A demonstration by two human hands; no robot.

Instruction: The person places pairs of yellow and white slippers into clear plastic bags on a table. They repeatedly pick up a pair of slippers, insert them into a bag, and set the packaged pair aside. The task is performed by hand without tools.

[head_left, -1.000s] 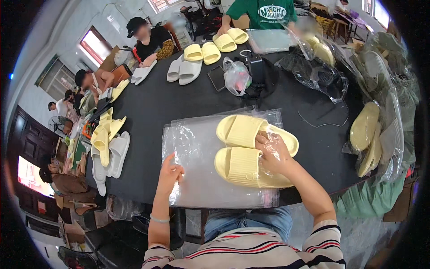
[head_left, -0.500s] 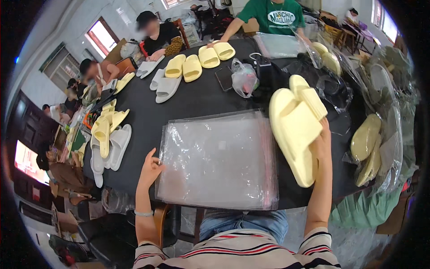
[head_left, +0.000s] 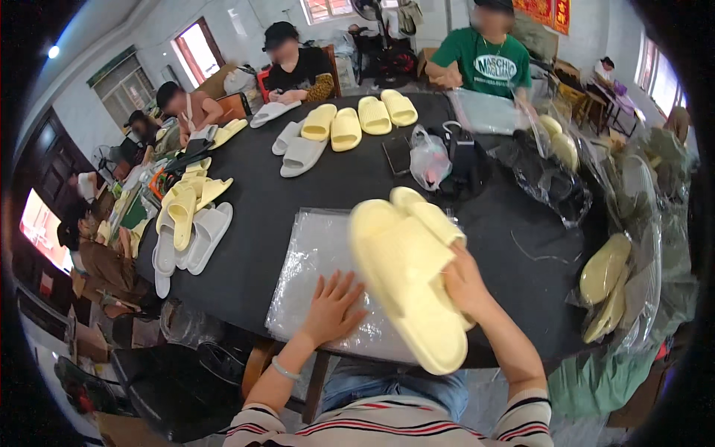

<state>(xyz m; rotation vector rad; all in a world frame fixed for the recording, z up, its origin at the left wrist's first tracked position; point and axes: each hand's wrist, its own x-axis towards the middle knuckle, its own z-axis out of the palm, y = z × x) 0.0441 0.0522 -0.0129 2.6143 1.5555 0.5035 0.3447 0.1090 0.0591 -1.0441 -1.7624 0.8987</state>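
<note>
My right hand [head_left: 465,287] grips a pair of pale yellow slippers [head_left: 406,272] held together, soles facing me, above the near edge of the black table [head_left: 298,201]. My left hand [head_left: 331,305] lies flat, fingers spread, on a stack of clear plastic bags [head_left: 313,261] that rests on the table in front of me. The slippers hide the right part of the bag stack.
More yellow slippers [head_left: 357,123] and grey-white slippers [head_left: 298,149] lie across the table. A small plastic bag [head_left: 430,158] and a dark bag [head_left: 465,160] sit mid-table. Bagged slippers [head_left: 607,283] hang at the right. Several people sit around the far and left sides.
My right hand lifted the yellow slipper pair off the bags, swung it out to the right, then brought it back over the stack. My left hand moved from the stack's left edge onto its middle.
</note>
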